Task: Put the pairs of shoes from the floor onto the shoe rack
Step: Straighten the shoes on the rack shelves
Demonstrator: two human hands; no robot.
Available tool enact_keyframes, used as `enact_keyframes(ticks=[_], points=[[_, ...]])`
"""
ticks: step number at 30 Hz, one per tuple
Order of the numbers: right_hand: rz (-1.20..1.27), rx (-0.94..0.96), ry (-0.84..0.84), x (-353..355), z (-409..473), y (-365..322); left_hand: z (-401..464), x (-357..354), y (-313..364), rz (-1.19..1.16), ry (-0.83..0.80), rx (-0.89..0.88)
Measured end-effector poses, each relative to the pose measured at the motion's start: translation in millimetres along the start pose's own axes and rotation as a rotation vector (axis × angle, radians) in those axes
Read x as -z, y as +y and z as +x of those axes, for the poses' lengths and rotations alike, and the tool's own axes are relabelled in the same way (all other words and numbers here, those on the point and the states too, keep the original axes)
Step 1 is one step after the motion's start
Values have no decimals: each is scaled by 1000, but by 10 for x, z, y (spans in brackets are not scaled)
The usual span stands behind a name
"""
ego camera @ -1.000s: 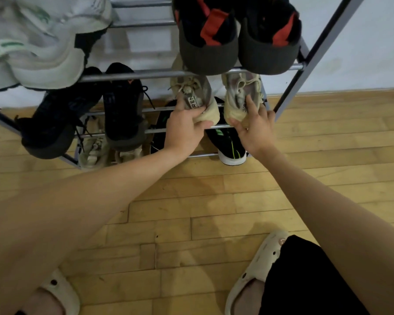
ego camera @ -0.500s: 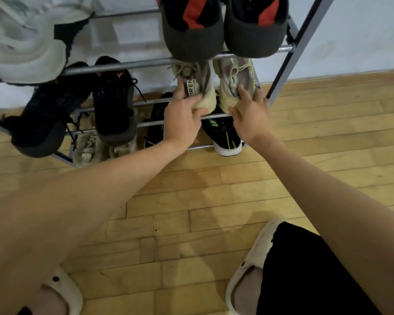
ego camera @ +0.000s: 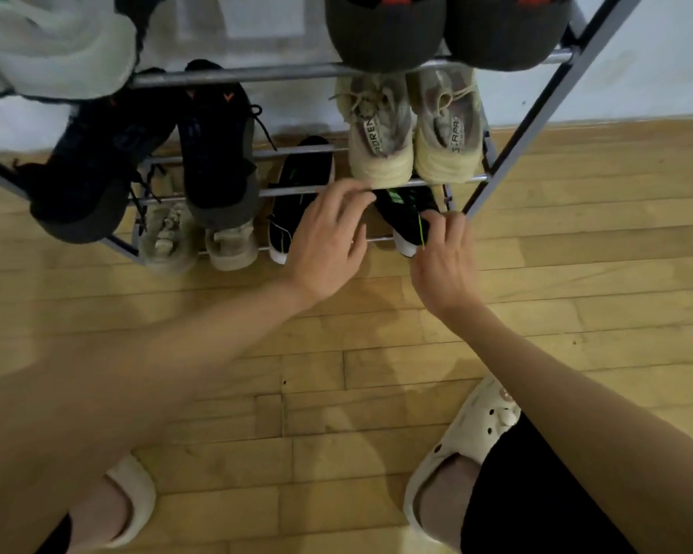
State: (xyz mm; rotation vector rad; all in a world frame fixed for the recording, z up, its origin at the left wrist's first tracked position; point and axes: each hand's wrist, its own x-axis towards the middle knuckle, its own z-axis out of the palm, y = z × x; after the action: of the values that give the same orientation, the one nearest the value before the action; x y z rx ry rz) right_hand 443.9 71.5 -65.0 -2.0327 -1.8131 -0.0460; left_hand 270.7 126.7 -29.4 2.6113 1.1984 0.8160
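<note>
Cream sneakers [ego camera: 411, 129], a laced pair with printed tongues, sit side by side on the middle tier at the right end of the shoe rack [ego camera: 537, 113], heels toward the near rail and toes pointing to the wall. Seen from the head camera, both hands are just in front of and below this pair, touching neither shoe. The left hand [ego camera: 329, 237] is spread open with fingers loosely curved, its fingertips close under the heel of the left cream shoe and over the near rail of that tier; it grips nothing. The right hand [ego camera: 443, 261] is also open and empty, fingers relaxed and pointing up, lying over the heel of one of the black sneakers with green stripes [ego camera: 409, 217] on the lowest tier; whether it touches that shoe cannot be told.

Left of the cream pair on the same tier sits a pair of black sneakers [ego camera: 213, 153], one tilted outward at the left. Below them on the bottom tier rests a beige pair [ego camera: 201, 241]. On the top tier, dark shoes with red accents [ego camera: 445, 30] stand above the cream pair, and pale white-green shoes [ego camera: 53, 42] fill the far left, blurred. The wooden floor [ego camera: 377, 333] in front of the rack holds only the person's feet in cream clogs [ego camera: 469, 445].
</note>
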Motion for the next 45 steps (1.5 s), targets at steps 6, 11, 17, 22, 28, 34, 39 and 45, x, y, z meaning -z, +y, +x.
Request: enact_keyframes(ticks=[6, 11, 17, 22, 28, 34, 39, 45], points=[[7, -193, -403, -292, -104, 0, -444, -118, -520, -47, -270, 523], [414, -816, -279, -428, 102, -86, -227, -233, -698, -404, -233, 1348], [903, -1334, -22, -653, 380, -63, -193, -485, -827, -649, -40, 1627], [1148, -1477, 21, -652, 424, 78, -206, -508, -756, -1097, 151, 1641], [1361, -1431, 113, -638, 391, 146, -120, -471, -550, -1248, 267, 1624], [1440, -1417, -50, -652, 444, 244, 90, -455, -309, -1303, 282, 1660], [1528, -1345, -82, -694, 373, 325, 208, -530, -162, -1360, 240, 1599], [1692, -1325, -112, -716, 358, 415, 393, -734, -13, -1415, 258, 1598]])
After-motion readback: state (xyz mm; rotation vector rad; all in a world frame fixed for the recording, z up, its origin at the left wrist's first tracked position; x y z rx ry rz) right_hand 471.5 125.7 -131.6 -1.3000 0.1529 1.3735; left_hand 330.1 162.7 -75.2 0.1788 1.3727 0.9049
